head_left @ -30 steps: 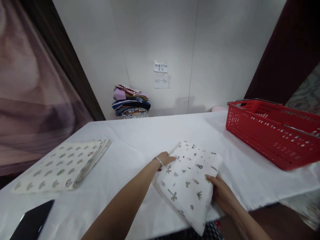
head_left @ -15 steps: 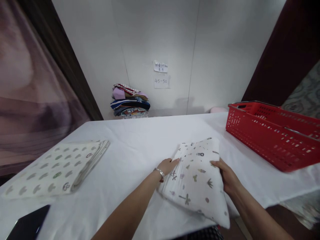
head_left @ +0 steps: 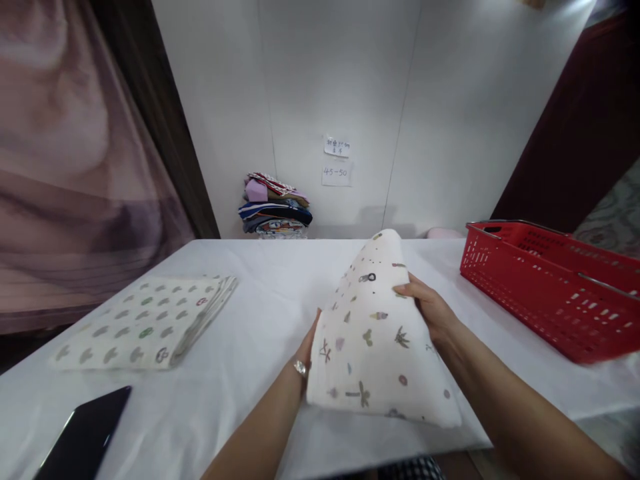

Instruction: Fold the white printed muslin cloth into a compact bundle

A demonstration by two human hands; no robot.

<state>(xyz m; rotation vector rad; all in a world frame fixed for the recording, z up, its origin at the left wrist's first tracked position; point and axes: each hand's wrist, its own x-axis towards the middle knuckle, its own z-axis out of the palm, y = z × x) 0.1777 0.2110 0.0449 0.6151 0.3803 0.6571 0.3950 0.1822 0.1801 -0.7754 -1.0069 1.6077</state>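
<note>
I hold a folded white cloth printed with small plants and figures, lifted off the white table and tilted up on its near edge. My left hand is under its left side, fingers mostly hidden behind the fabric, a bracelet at the wrist. My right hand grips its right edge, thumb on the top face and fingers behind.
A second folded cloth with green prints lies at the table's left. A dark phone lies at the near left corner. A red plastic basket stands at the right. A pile of folded clothes sits by the back wall under paper notes.
The folded cloth lay flat on the table, turned as both hands shifted it, and now is raised and tipped upright between them. The view has shifted a little.
</note>
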